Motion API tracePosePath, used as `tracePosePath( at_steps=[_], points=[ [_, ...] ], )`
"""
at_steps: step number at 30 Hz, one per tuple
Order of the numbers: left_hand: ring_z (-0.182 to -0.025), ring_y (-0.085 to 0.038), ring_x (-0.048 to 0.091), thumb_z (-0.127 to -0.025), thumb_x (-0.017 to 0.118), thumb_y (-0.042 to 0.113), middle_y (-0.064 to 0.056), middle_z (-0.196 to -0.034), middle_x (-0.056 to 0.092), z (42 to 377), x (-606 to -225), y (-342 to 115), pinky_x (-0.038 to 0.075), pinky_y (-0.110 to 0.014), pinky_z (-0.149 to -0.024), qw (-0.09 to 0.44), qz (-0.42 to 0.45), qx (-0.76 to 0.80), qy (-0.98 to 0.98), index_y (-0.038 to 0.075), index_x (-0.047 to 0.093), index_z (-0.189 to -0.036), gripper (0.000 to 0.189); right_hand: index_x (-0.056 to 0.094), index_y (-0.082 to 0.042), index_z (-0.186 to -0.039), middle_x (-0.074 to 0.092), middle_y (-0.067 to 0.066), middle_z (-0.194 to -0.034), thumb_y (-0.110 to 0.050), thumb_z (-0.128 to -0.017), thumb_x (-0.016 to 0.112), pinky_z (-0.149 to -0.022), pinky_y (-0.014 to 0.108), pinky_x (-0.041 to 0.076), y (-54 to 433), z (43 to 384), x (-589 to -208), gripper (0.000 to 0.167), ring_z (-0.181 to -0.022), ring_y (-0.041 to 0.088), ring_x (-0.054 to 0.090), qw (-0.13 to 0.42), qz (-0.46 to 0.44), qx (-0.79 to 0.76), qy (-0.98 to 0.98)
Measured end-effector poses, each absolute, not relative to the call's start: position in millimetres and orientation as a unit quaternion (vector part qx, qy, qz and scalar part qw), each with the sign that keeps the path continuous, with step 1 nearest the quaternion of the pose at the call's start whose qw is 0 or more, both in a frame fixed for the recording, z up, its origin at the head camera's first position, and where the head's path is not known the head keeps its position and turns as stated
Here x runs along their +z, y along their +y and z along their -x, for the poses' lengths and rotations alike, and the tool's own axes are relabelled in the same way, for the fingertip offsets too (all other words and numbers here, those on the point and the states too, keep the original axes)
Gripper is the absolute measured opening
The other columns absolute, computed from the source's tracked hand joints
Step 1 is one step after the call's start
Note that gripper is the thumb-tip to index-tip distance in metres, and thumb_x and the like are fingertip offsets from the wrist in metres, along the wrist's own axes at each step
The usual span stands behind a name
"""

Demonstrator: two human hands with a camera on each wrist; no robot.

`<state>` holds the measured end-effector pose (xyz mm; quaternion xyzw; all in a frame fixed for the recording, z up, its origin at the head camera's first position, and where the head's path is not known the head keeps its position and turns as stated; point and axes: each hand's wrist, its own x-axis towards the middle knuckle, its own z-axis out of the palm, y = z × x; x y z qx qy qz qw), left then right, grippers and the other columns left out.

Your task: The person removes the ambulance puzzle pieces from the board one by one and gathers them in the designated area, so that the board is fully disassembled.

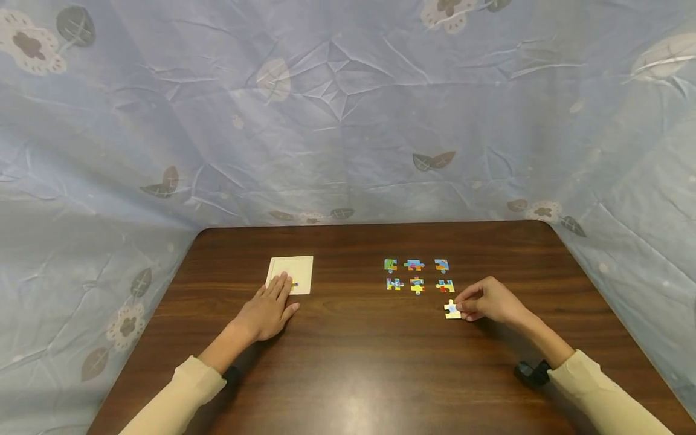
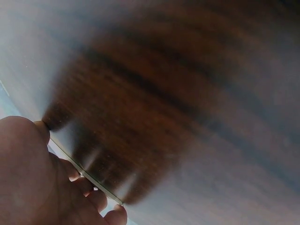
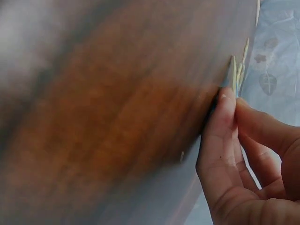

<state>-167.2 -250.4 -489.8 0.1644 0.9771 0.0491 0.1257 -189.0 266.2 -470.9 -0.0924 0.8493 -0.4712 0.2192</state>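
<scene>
My left hand rests on a pale square puzzle tray, its fingers extended over the near left part. Beside the fingertips a small blue-and-yellow bit of a jigsaw piece shows in the tray; the fingers cover the rest. In the left wrist view the tray appears only as a thin edge along the fingers. At the right, my right hand pinches a pale yellow jigsaw piece between thumb and fingertips. The right wrist view shows this piece edge-on, tilted up from the tabletop.
Several colourful jigsaw pieces lie in two rows just beyond the right hand, among them a green one and a red-and-yellow one. The dark wooden table ends at the back against a blue floral curtain.
</scene>
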Motion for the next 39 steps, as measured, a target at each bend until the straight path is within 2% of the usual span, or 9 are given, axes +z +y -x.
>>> tracePosePath(
  at_steps=[9, 20, 31, 35, 39],
  points=[
    [-0.164, -0.043, 0.013, -0.115, 0.033, 0.045, -0.024, -0.176, 0.008, 167, -488, -250, 0.019, -0.062, -0.132, 0.128, -0.163, 0.045, 0.977, -0.003, 0.013, -0.167, 0.074, 0.079, 0.006, -0.094, 0.078, 0.010, -0.080, -0.001, -0.093, 0.071, -0.064, 0.032, 0.066, 259, 196, -471, 0.010, -0.070, 0.017, 0.075, 0.215, 0.054, -0.432, 0.874],
    [-0.164, -0.044, 0.012, -0.115, 0.033, 0.045, -0.024, -0.176, 0.007, 166, -488, -250, 0.018, -0.062, -0.133, 0.129, -0.162, 0.053, 0.977, -0.003, 0.012, -0.167, 0.073, 0.080, 0.001, -0.088, 0.077, 0.006, -0.076, -0.004, -0.091, 0.077, -0.062, 0.032, 0.065, 257, 201, -469, 0.007, -0.067, 0.015, 0.072, 0.211, 0.052, -0.400, 0.891],
    [-0.164, -0.044, 0.013, -0.115, 0.033, 0.045, -0.024, -0.176, 0.007, 166, -488, -250, 0.018, -0.062, -0.132, 0.128, -0.165, 0.051, 0.977, -0.003, 0.012, -0.167, 0.073, 0.080, 0.001, -0.090, 0.078, 0.007, -0.080, -0.004, -0.093, 0.076, -0.065, 0.033, 0.066, 259, 202, -466, 0.007, -0.069, 0.016, 0.073, 0.216, 0.067, -0.403, 0.887],
    [-0.164, -0.044, 0.013, -0.115, 0.033, 0.044, -0.024, -0.176, 0.008, 167, -488, -251, 0.018, -0.062, -0.132, 0.128, -0.165, 0.049, 0.977, -0.003, 0.012, -0.167, 0.073, 0.079, 0.002, -0.096, 0.079, 0.012, -0.091, -0.004, -0.096, 0.072, -0.071, 0.038, 0.067, 259, 206, -452, 0.010, -0.077, 0.019, 0.075, 0.210, 0.084, -0.413, 0.882],
    [-0.164, -0.044, 0.013, -0.115, 0.034, 0.044, -0.025, -0.176, 0.009, 167, -487, -250, 0.019, -0.063, -0.132, 0.132, -0.165, 0.054, 0.976, -0.003, 0.013, -0.167, 0.073, 0.079, 0.002, -0.105, 0.079, 0.017, -0.101, -0.010, -0.099, 0.071, -0.078, 0.041, 0.067, 253, 214, -423, 0.015, -0.087, 0.023, 0.076, 0.172, 0.113, -0.418, 0.885]
  ],
)
